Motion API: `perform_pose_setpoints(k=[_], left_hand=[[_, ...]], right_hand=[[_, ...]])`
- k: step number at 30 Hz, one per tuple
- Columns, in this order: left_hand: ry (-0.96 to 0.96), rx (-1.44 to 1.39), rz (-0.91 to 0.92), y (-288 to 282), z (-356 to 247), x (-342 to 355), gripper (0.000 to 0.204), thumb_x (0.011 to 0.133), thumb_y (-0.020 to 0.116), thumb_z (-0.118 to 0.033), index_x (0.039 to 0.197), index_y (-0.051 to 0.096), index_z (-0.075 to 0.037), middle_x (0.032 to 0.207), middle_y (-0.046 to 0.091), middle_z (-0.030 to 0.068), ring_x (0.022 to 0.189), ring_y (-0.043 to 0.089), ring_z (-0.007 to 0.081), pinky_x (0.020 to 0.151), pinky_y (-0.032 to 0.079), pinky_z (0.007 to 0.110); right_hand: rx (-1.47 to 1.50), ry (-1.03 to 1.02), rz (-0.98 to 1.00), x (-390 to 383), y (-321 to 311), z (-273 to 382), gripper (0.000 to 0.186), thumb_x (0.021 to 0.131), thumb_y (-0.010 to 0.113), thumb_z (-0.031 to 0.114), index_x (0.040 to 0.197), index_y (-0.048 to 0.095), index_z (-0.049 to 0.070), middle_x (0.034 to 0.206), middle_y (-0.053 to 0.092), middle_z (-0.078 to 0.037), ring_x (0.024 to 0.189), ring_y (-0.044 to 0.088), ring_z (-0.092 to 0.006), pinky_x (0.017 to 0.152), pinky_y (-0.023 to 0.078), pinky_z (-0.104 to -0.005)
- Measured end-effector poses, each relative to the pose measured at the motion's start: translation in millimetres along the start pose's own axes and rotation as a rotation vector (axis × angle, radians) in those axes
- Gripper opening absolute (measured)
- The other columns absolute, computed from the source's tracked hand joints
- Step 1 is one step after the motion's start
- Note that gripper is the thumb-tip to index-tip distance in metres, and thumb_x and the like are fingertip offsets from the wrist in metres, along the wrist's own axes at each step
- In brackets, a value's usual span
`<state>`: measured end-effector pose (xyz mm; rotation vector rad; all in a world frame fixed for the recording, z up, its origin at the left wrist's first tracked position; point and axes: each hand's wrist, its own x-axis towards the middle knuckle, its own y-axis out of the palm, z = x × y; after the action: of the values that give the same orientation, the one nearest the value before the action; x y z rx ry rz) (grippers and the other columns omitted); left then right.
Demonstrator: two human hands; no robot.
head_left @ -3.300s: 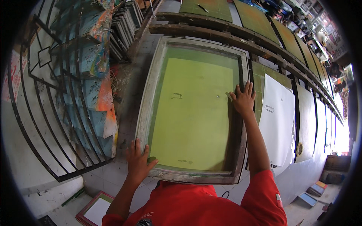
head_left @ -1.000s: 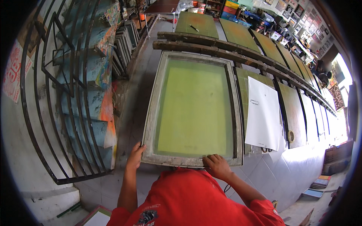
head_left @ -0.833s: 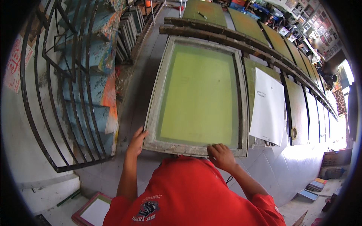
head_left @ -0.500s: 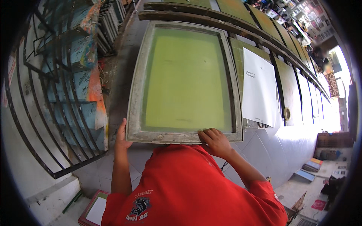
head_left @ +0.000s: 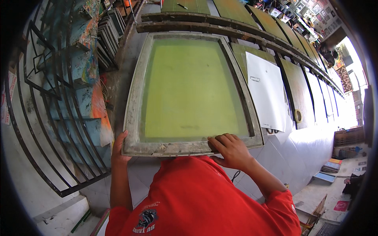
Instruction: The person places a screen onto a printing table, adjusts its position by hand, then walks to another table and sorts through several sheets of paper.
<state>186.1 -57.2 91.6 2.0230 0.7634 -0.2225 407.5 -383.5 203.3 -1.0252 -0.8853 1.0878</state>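
Two bare hands, ours, are apart from each other on one large wooden frame. Our left hand is clamped on its near left corner, a digit up along the outer side; the others are largely hidden. Our right hand is closed over the near bar, right of its middle, with fingers bent across the wood and thumb lower down.

The frame lies between our forearms, just in front of the red shirt we wear, its near bar toward us. Inside its worn, greyish bars we see a green panel with a brighter yellow-green rectangle and a few faint dark marks.

Beyond the far bar run dark wooden rails; we cannot tell whether the frame touches them. To the right of the frame, a white sheet lies over a green board, and a roll of tape rests on the next board along.

Farther left, we have dark metal bars in front of paint-spattered blue steps, with a row of thin frames leaning near the top. Low on the far right is a blue tray.
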Motion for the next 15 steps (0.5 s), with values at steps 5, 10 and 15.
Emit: perform_pose_setpoints(k=[5,10,15], left_hand=[[0.005,-0.007,0.031,65.3,-31.7,-8.3,0.063,0.093,0.045,-0.052,0.133,0.044,-0.004,0.122,0.057,0.0120,0.106,0.059,0.0277,0.093,0.047,0.044],[0.097,0.179,0.489,120.8,-96.5,-3.8,0.091,0.082,0.023,-0.079,0.133,0.045,-0.007,0.126,0.055,0.0153,0.101,0.061,0.0282,0.083,0.052,0.040],[0.321,0.385,0.421,155.7,-104.3,-6.7,0.093,0.085,0.018,-0.076,0.132,0.043,0.000,0.120,0.058,0.0152,0.086,0.062,0.0205,0.074,0.052,0.034]], right_hand=[[-0.158,0.104,-0.124,11.5,-43.9,15.1,0.039,0.072,0.068,0.021,0.105,0.052,0.007,0.092,0.056,-0.009,0.089,0.056,-0.0257,0.075,0.046,-0.0368],[-0.413,0.027,-0.295,55.8,-125.5,-9.0,0.033,0.069,0.072,0.025,0.095,0.057,0.013,0.082,0.057,-0.005,0.080,0.059,-0.0236,0.063,0.049,-0.0394],[-0.600,0.124,-0.449,153.4,-269.3,-58.3,0.044,0.078,0.068,0.048,0.085,0.061,0.005,0.073,0.063,-0.017,0.070,0.063,-0.0363,0.065,0.049,-0.0446]])
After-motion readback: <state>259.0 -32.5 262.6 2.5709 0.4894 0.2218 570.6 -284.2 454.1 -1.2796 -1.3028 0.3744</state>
